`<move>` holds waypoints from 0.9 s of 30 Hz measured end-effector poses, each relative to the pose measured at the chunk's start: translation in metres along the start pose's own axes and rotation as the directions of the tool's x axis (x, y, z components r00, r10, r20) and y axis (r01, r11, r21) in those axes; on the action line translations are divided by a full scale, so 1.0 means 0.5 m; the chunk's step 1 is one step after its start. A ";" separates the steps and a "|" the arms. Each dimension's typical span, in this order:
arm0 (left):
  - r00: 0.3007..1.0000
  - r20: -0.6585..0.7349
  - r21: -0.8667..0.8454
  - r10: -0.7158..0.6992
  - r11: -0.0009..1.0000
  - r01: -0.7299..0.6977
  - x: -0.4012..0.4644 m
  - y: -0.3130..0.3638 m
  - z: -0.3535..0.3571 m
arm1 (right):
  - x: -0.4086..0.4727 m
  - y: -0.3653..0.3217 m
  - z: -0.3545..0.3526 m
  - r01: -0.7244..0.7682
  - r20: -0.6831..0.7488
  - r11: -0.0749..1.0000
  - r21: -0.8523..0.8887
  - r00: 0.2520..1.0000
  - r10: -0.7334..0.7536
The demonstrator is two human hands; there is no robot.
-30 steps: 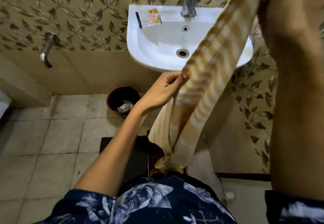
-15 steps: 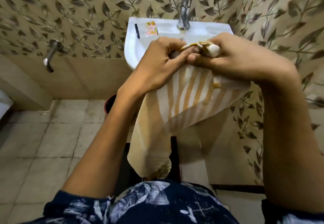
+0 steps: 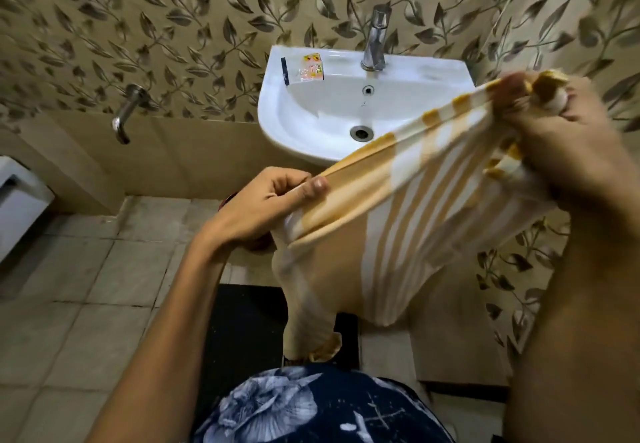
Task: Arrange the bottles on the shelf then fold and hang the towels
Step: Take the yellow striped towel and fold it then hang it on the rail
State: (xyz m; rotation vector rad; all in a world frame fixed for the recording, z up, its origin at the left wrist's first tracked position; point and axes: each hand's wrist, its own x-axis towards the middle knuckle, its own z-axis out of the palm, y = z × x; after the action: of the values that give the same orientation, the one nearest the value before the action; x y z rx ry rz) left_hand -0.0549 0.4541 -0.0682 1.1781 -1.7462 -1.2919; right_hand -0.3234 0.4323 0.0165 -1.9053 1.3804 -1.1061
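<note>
**Head view: hands part along the towel's top edge**

Head view shows the left hand (image 3: 263, 207) and right hand (image 3: 554, 130) now well apart, where half a second ago they met at one bunched corner in front of the basin (image 3: 311, 137). The towel (image 3: 398, 227), striped orange and white, is stretched between them at a slant, its right end higher. The left hand is closed in a pinch, thumb over curled fingers, on the edge at the lower left. The right hand is closed tight on a gathered wad of cloth at the upper right. The rest of the towel sags below in a loose pouch, and its tail hangs down toward the dark mat (image 3: 242, 331) on the floor.

The spread suggests the person is running the edge out to find its length, an early part of folding. The cloth is not yet flat or doubled, and nothing is hung. No bottles or rail can be seen, so that part of the task cannot be judged.
</note>
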 end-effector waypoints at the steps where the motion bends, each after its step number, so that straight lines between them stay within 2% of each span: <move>1: 1.000 0.016 0.003 -0.021 1.000 0.021 -0.003 -0.003 -0.004 | -0.006 0.003 -0.004 -0.022 -0.052 1.000 0.009 0.998 0.023; 3: 1.000 -0.014 0.016 -0.019 1.000 0.019 -0.004 -0.003 -0.013 | -0.014 0.016 -0.010 -0.090 -0.134 0.995 -0.041 0.987 0.084; 6: 0.986 -0.132 0.092 0.102 0.992 -0.090 -0.001 0.012 -0.014 | -0.020 0.042 -0.006 -0.264 -0.196 0.949 -0.174 0.953 0.230; 8: 0.976 -0.142 0.155 0.165 0.977 -0.143 0.005 0.028 -0.003 | -0.030 0.029 0.012 -0.230 -0.179 0.936 -0.265 0.966 0.187; 10: 0.968 -0.116 0.236 0.222 0.953 -0.190 0.013 0.041 0.014 | -0.038 -0.004 0.048 -0.094 -0.016 0.977 -0.193 0.996 0.093; 12: 0.961 -0.076 0.297 0.267 0.926 -0.234 0.020 0.053 0.031 | -0.041 -0.029 0.091 -0.014 0.227 0.991 -0.132 0.973 0.044; 14: 0.949 -0.064 0.298 0.309 0.913 -0.277 0.023 0.062 0.040 | -0.036 -0.031 0.127 0.065 0.393 0.970 -0.236 0.919 0.034; 15: 0.944 -0.072 0.290 0.321 0.912 -0.289 0.023 0.063 0.040 | -0.033 -0.029 0.134 0.071 0.426 0.961 -0.266 0.903 0.051; 17: 0.946 -0.079 0.258 0.314 0.923 -0.285 0.020 0.062 0.034 | -0.028 -0.020 0.133 0.094 0.433 0.968 -0.235 0.901 0.018; 19: 0.958 -0.057 0.226 0.281 0.938 -0.261 0.016 0.056 0.027 | -0.031 -0.028 0.122 0.167 0.415 0.978 -0.123 0.904 -0.102; 21: 0.971 -0.027 0.213 0.235 0.951 -0.224 0.013 0.049 0.024 | -0.032 -0.031 0.107 0.189 0.349 0.981 -0.038 0.922 -0.164; 27: 0.988 -0.062 0.222 0.139 0.967 -0.122 -0.007 0.025 0.000 | -0.034 -0.009 0.046 0.078 0.156 0.995 0.057 0.984 -0.086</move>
State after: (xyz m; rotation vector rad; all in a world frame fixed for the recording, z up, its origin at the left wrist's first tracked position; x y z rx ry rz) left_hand -0.0570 0.4589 -0.0561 1.1932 -1.9110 -0.9836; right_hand -0.3039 0.4489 0.0028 -1.9827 1.1866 -0.9942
